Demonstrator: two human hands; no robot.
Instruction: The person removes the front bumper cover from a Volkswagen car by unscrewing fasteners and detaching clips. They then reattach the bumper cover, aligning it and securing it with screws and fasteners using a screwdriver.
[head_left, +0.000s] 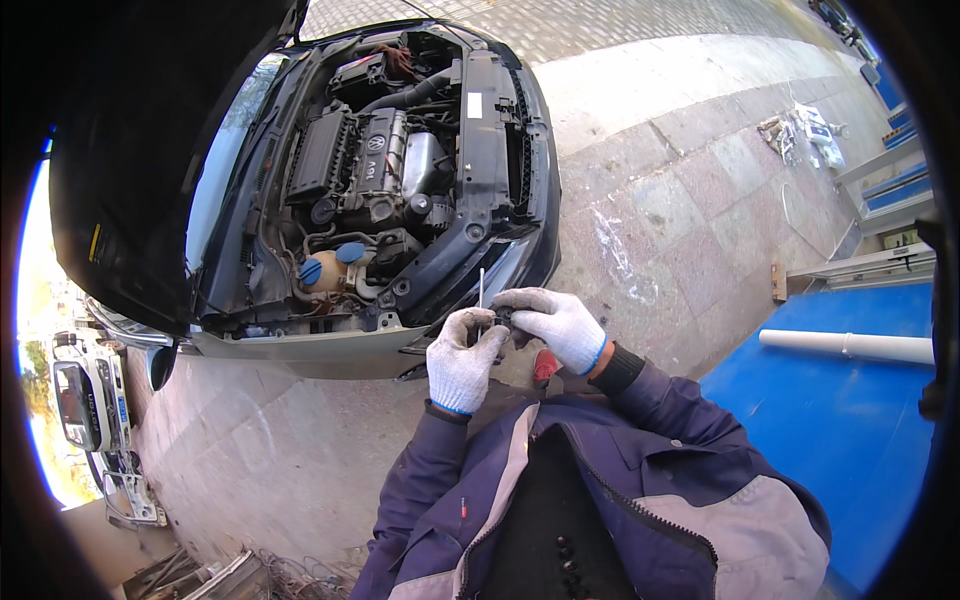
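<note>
In front of my chest, both hands are raised close together in dirty white knit gloves. My left hand (463,362) is closed in a pinch, and a thin pale metal rod (482,287) stands upright from its fingertips. Its lower end is hidden in the glove. My right hand (560,325) is closed on a small black part (504,316), whose exact kind I cannot make out. The part sits between the two hands, touching or nearly touching the left fingertips. Just beyond them is the front corner of a car (410,335).
The car's raised hood (120,200) looms at the left above the exposed engine (370,150). Blue-capped reservoirs (325,268) sit at its near side. A white pipe (845,345) lies across a blue surface (820,430) at right. Scraps (800,135) lie on the paving.
</note>
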